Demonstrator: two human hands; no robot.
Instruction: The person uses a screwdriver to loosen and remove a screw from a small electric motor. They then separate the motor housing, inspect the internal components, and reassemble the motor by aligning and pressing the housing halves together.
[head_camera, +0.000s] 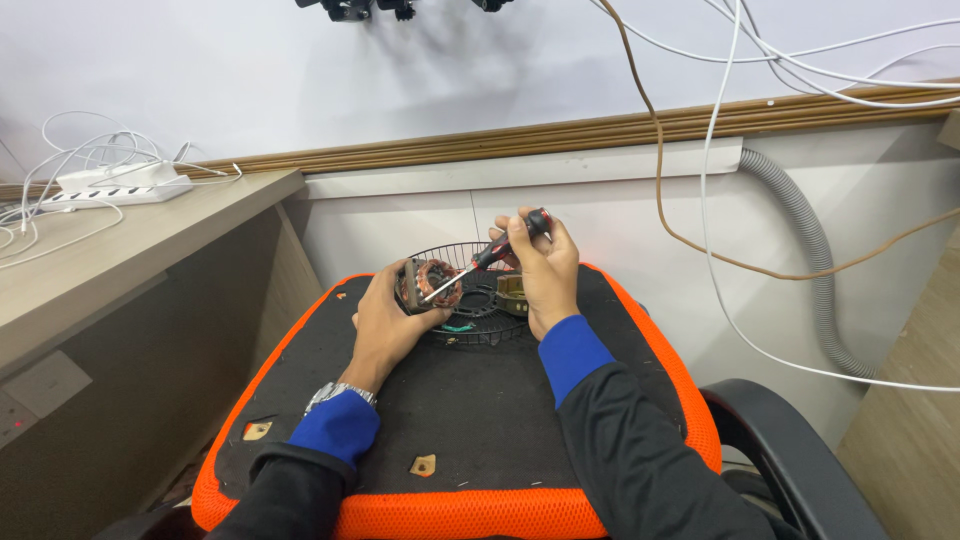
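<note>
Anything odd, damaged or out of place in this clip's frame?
Yes. The orange-edged black pad has two small torn holes near its front, showing brown beneath. The left hand holds a bare motor stator with copper windings while the right hand works a screwdriver into it. Loose cables dangle overhead.

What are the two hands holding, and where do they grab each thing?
The left hand grips a copper-wound motor part around its side. The right hand holds a screwdriver by its red-and-black handle, tip at the motor part.
</note>
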